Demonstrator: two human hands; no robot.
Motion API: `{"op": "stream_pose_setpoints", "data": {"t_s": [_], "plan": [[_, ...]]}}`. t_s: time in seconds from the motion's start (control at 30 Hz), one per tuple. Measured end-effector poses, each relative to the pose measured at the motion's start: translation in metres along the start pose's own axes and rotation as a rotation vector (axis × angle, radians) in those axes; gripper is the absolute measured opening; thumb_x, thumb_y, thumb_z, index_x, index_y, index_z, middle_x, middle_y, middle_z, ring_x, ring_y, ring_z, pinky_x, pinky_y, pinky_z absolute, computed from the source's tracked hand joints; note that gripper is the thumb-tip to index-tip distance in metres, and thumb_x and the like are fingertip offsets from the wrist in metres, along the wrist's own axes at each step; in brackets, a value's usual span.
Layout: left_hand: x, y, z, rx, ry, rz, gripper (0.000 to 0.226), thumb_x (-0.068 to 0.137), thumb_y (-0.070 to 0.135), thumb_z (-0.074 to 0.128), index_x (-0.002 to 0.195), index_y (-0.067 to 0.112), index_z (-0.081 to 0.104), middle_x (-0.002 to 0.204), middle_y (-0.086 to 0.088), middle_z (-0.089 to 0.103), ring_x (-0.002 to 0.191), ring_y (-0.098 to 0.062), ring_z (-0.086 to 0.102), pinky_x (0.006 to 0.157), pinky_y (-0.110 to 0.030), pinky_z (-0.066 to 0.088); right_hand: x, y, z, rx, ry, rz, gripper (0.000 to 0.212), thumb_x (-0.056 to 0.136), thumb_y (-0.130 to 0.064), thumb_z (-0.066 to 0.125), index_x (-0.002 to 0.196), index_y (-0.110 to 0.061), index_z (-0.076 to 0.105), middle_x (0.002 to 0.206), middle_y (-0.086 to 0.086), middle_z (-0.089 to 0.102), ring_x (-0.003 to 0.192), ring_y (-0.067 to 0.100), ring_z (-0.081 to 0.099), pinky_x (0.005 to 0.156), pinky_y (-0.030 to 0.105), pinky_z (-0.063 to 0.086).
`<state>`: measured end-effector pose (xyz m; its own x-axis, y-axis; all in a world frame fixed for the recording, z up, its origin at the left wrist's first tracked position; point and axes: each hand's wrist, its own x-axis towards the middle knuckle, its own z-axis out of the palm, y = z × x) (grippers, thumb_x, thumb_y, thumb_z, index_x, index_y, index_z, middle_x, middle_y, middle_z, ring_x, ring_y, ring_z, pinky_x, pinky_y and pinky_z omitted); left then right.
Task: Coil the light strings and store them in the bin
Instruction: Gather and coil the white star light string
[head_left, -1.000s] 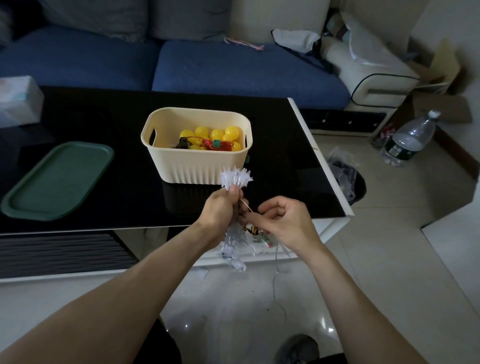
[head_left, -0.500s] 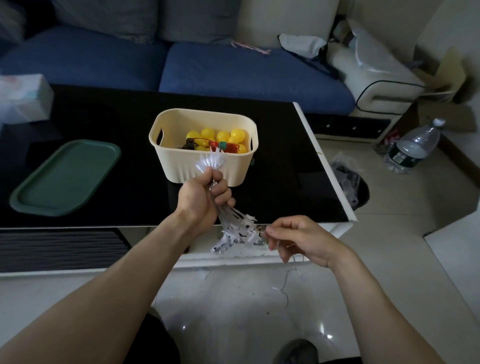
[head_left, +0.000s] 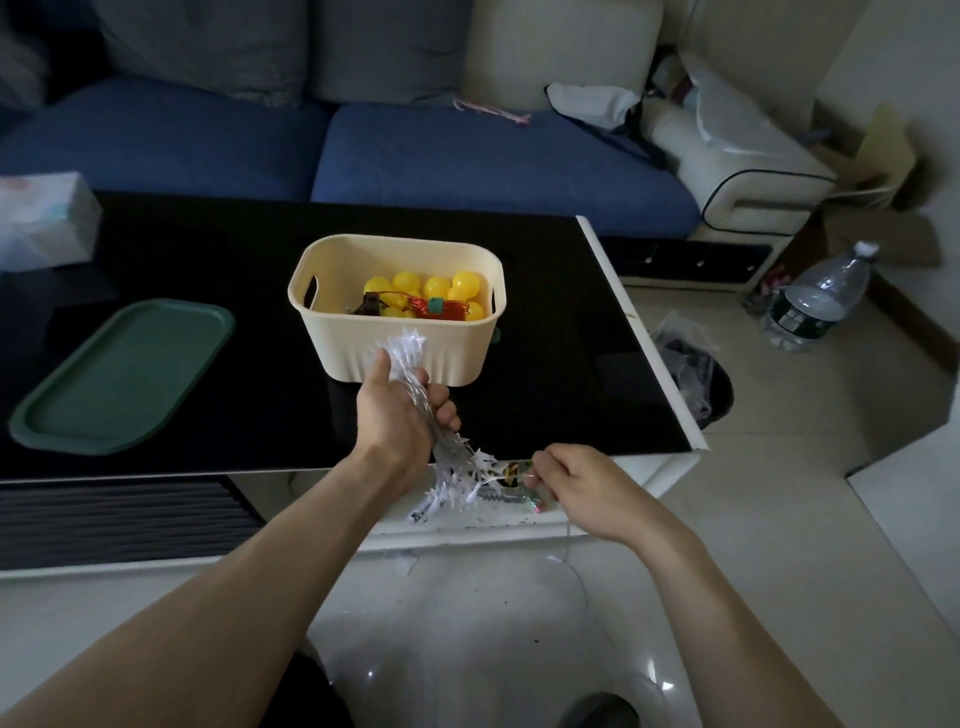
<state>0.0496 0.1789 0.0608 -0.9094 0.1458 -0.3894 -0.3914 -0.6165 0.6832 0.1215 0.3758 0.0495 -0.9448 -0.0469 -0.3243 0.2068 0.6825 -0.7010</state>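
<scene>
Nearest: thin bare wire (head_left: 570, 545) trailing down from under the right hand toward the floor; end not traceable.

Right hand (head_left: 587, 486) at the near edge of the worktop (head_left: 597, 364), fingers curled, grip pinching the small coloured end piece of the white light string (head_left: 457, 467). A second ago held up close against the left hand; now dropped lower and out to the right.

Left hand (head_left: 402, 415) fisted round the middle of the bundled string, grip clamped, white spiky tips poking out above the thumb and more spilling below toward the right hand. Raised and pushed forward since a second ago, tips now showing just in front of the near wall of the bin (head_left: 395, 348) (contact with the wall not certain).

String thus stretched between the two hands, mostly gathered, tail loose. Judged: coiling nearly done, last length of wire to wind in before the drop.

Bin upright mid-worktop, already holding a yellow ball string (head_left: 426, 291) with red wire and a dark box. Room left on its left side.

Green tray (head_left: 122, 374) flat, well left of the bin. Tissue pack (head_left: 44, 218) at far left edge. Blue sofa (head_left: 467, 156) beyond.
</scene>
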Motion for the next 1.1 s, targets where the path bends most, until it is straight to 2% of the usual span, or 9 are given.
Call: {"op": "stream_pose_setpoints", "data": {"t_s": [0.17,0.23,0.3,0.4,0.47,0.7,0.83,1.03,1.1], "plan": [[0.002,-0.012,0.008,0.094,0.040,-0.026,0.037,0.102,0.033,0.032,0.072,0.014,0.043,0.061,-0.011,0.052,0.054,-0.026,0.053,0.063,-0.038,0.049,-0.003,-0.010,0.013,-0.038,0.002,-0.044,0.028,0.104,-0.015,0.042,0.106,-0.024,0.069,0.081,-0.007,0.067,0.062,0.019,0.057,0.058,0.031,0.045],[0.003,-0.017,0.011,0.191,0.038,-0.027,0.033,0.102,0.022,0.036,0.074,0.009,0.047,0.067,-0.016,0.058,0.061,-0.031,0.062,0.071,-0.045,0.055,-0.003,-0.013,0.017,-0.051,0.047,-0.072,0.024,0.102,-0.012,0.048,0.109,-0.023,0.069,0.088,-0.004,0.071,0.067,0.008,0.066,0.059,0.024,0.050],[-0.001,-0.022,0.014,0.285,0.007,-0.051,0.033,0.103,0.018,0.036,0.076,0.004,0.051,0.070,-0.018,0.061,0.071,-0.035,0.065,0.080,-0.052,0.056,-0.004,-0.014,0.021,-0.047,0.078,-0.092,0.016,0.098,-0.010,0.056,0.106,-0.021,0.066,0.086,-0.005,0.071,0.067,0.000,0.068,0.059,0.017,0.051],[-0.007,-0.029,0.018,0.474,-0.011,-0.107,0.036,0.104,0.018,0.033,0.081,0.001,0.055,0.073,-0.019,0.063,0.077,-0.038,0.065,0.087,-0.056,0.055,-0.002,-0.017,0.025,-0.146,0.145,-0.108,0.016,0.090,-0.014,0.069,0.089,-0.026,0.059,0.080,-0.005,0.069,0.065,0.006,0.069,0.065,0.030,0.058],[-0.010,-0.033,0.018,0.574,-0.029,-0.139,0.036,0.104,0.019,0.032,0.085,0.000,0.055,0.074,-0.021,0.065,0.070,-0.035,0.064,0.079,-0.052,0.055,-0.002,-0.020,0.027,-0.171,0.195,-0.135,0.026,0.086,-0.019,0.075,0.077,-0.029,0.053,0.076,-0.005,0.068,0.066,0.010,0.069,0.067,0.036,0.058],[-0.012,-0.040,0.011,0.902,-0.172,-0.258,0.039,0.100,0.016,0.036,0.073,0.005,0.062,0.065,-0.011,0.063,0.060,-0.027,0.059,0.066,-0.043,0.055,-0.003,-0.027,0.032,-0.179,0.190,-0.190,0.053,0.066,-0.020,0.091,0.065,-0.030,0.039,0.067,-0.014,0.052,0.057,-0.001,0.049,0.050,0.015,0.035],[-0.014,-0.041,0.006,1.008,-0.258,-0.314,0.040,0.098,0.011,0.035,0.068,0.004,0.060,0.058,-0.015,0.058,0.047,-0.027,0.054,0.050,-0.033,0.046,-0.003,-0.022,0.029,-0.055,0.089,-0.185,0.045,0.071,-0.021,0.089,0.065,-0.020,0.045,0.060,-0.011,0.054,0.050,-0.003,0.052,0.048,0.014,0.037],[-0.010,-0.036,0.006,1.026,-0.205,-0.351,0.028,0.103,0.018,0.034,0.082,0.006,0.048,0.052,-0.006,0.046,0.040,-0.015,0.040,0.047,-0.026,0.033,-0.001,-0.010,0.013,-0.025,-0.004,-0.098,0.042,0.080,-0.052,0.078,0.082,-0.015,0.059,0.073,0.001,0.066,0.065,0.016,0.064,0.059,0.030,0.049],[-0.009,-0.032,0.006,0.993,-0.185,-0.321,0.026,0.103,0.018,0.034,0.081,0.008,0.045,0.056,-0.008,0.050,0.040,-0.016,0.038,0.048,-0.027,0.031,0.001,-0.002,0.008,-0.005,-0.063,-0.072,0.036,0.079,-0.050,0.081,0.083,-0.018,0.065,0.071,-0.006,0.067,0.063,0.007,0.064,0.060,0.026,0.049]]}}
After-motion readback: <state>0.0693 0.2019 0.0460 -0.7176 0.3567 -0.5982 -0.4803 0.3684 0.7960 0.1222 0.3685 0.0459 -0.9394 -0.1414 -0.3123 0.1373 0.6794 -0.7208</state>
